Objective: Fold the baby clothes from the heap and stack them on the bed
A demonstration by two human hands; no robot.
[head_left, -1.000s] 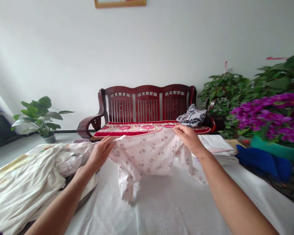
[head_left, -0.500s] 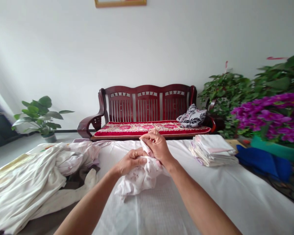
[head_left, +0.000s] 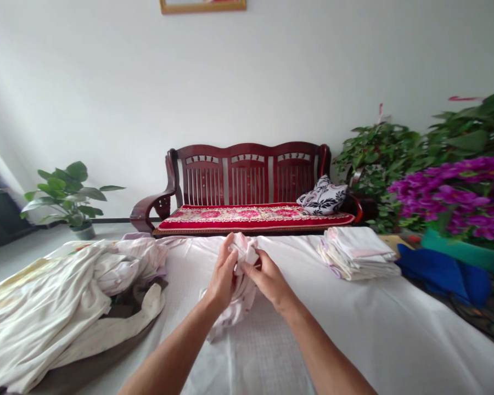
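Observation:
Both hands grip a small white garment with a pinkish print (head_left: 241, 299), bunched up above the white-covered table (head_left: 325, 329). My left hand (head_left: 223, 274) is closed round the garment's left side, thumb toward me. From the right, my right hand (head_left: 270, 277) pinches the gathered upper part between thumb and fingers. The lower end of the cloth hangs crumpled down to the table. Which part of the garment is bunched at the top I cannot tell.
Loose clothes (head_left: 66, 307) lie heaped on the left. A folded stack of pale clothes (head_left: 358, 253) sits at the right, near a blue cloth (head_left: 444, 274) and purple flowers (head_left: 456, 197). Behind the table stands a wooden bench (head_left: 247, 175) with a patterned cushion (head_left: 324, 196).
My left hand has turned more upright and moved right along the garment. My right hand has dropped lower, and the cloth's upper part is now gathered between both hands.

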